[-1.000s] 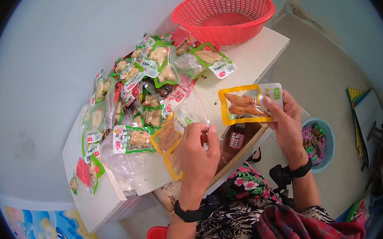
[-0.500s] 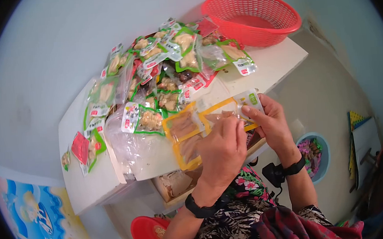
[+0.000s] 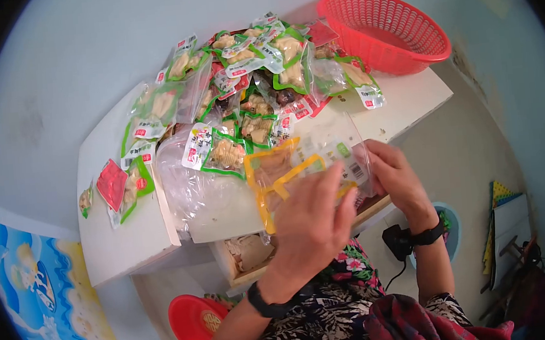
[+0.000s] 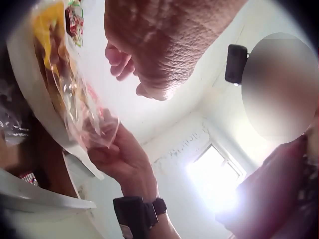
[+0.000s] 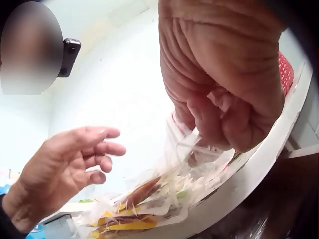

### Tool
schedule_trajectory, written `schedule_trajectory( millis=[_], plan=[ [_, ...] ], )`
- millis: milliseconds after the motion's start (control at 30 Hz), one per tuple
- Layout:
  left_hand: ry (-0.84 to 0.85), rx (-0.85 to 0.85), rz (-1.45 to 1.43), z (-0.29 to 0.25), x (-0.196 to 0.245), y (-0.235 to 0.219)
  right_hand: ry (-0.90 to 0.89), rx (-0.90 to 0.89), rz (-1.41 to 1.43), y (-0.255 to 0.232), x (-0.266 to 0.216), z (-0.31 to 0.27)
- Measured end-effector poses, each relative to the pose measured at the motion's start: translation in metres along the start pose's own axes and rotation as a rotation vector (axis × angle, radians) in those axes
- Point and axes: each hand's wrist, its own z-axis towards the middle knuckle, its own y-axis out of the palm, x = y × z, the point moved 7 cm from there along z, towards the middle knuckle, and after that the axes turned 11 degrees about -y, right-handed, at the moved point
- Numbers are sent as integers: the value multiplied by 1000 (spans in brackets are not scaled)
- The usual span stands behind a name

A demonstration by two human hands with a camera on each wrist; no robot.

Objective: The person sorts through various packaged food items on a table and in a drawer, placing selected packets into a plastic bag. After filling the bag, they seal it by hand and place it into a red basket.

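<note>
Bag (image 3: 363, 154) of yellow-edged packets (image 3: 270, 162) between right hand (image 3: 394, 171), which pinches its edge, and left hand (image 3: 310, 225), fingers loosely extended; holding the edge taut should help the packets lie flat.

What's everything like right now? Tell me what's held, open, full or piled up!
Clear bag: held, packs inside
Yellow-edged packs: filled, in the bag
Right hand: gripping the bag's edge
Left hand: fingers loosely bent, holding nothing
Green-edged packs: filled, mostly heaped
Drawer: pulled open
Red basket: upright
Blue tub: upright, partly hidden
</note>
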Motion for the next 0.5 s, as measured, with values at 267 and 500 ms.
schedule_trajectory(
  millis=[267,500],
  plan=[
    [-162,-48,24,-42,-72,-56,-5,-2,42,-2,4,-4],
    [-171,-88,29,-51,-86,-39,-5,-157,-71,20,-2,2]
  ],
)
